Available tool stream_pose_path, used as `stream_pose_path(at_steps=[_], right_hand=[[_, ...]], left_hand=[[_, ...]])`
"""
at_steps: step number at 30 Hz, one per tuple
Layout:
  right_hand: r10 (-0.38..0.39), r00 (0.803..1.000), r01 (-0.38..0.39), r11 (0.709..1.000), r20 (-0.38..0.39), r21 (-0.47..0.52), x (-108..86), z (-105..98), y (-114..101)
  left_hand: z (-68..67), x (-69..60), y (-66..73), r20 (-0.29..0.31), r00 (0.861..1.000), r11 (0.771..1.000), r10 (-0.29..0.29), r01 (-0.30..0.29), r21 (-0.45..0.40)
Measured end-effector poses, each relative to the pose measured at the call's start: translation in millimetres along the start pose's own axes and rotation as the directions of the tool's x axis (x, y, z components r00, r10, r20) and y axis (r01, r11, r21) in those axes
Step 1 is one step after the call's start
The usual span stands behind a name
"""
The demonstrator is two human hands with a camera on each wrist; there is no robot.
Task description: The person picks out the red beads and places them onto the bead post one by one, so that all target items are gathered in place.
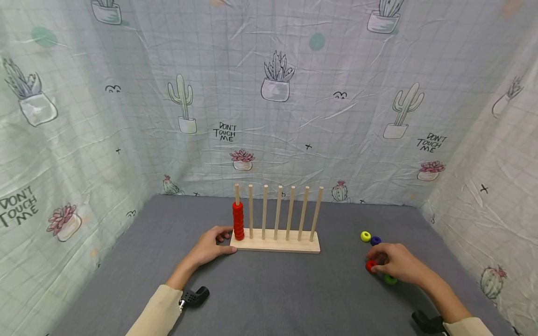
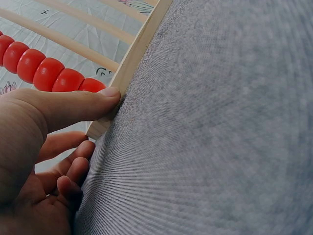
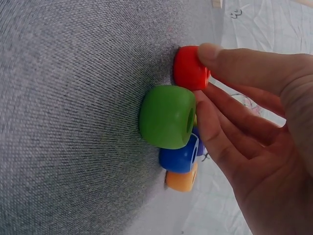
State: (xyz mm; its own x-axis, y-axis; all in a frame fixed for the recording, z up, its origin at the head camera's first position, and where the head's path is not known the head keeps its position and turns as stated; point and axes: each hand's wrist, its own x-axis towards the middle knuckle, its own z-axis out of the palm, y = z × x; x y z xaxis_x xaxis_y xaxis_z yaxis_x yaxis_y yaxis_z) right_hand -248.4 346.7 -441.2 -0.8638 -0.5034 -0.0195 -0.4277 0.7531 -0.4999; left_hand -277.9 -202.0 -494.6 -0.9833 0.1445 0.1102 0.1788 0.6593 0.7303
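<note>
At the left end of a wooden peg stand, my left hand grips the base. Its thumb lies along the front edge, the fingers round the end. Several red beads are stacked on the leftmost peg; the other pegs carry none. Over on the right, my right hand pinches a loose red bead, which is down at the cloth. A green bead sits right beside it, partly under the hand in the head view.
Behind the right hand lie a yellow bead and a dark blue bead. The right wrist view also shows a blue bead and an orange bead. A grey cloth covers the table; a cactus-print curtain surrounds it.
</note>
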Motion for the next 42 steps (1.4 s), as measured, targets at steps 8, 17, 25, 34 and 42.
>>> stream_pose_path(at_steps=[8, 17, 25, 34, 42], right_hand=[[-0.011, 1.0, 0.011, 1.0, 0.009, 0.011, -1.6, -1.0, -1.0], [-0.012, 1.0, 0.012, 1.0, 0.01, 0.01, -0.7, 0.5, 0.1], [-0.022, 1.0, 0.022, 1.0, -0.001, 0.012, 3.3, 1.4, -3.9], [-0.04, 0.998, 0.039, 0.999, -0.038, -0.012, 7.6, 1.4, -10.4], [-0.027, 0.998, 0.026, 1.0, -0.049, -0.011, 13.2, 0.9, -16.7]], left_hand=[[-0.7, 0.6, 1.5, 0.006, 1.0, 1.0, -0.007, 0.007, 0.003], [-1.2, 0.7, 1.4, 0.008, 1.0, 1.0, -0.009, 0.009, 0.005], [-0.9, -1.2, 1.6, 0.009, 1.0, 1.0, -0.009, 0.009, 0.001], [-1.6, -1.9, 2.3, 0.007, 1.0, 1.0, -0.001, 0.001, 0.007], [-1.7, -1.9, 1.7, 0.009, 1.0, 1.0, 0.001, -0.001, 0.004]])
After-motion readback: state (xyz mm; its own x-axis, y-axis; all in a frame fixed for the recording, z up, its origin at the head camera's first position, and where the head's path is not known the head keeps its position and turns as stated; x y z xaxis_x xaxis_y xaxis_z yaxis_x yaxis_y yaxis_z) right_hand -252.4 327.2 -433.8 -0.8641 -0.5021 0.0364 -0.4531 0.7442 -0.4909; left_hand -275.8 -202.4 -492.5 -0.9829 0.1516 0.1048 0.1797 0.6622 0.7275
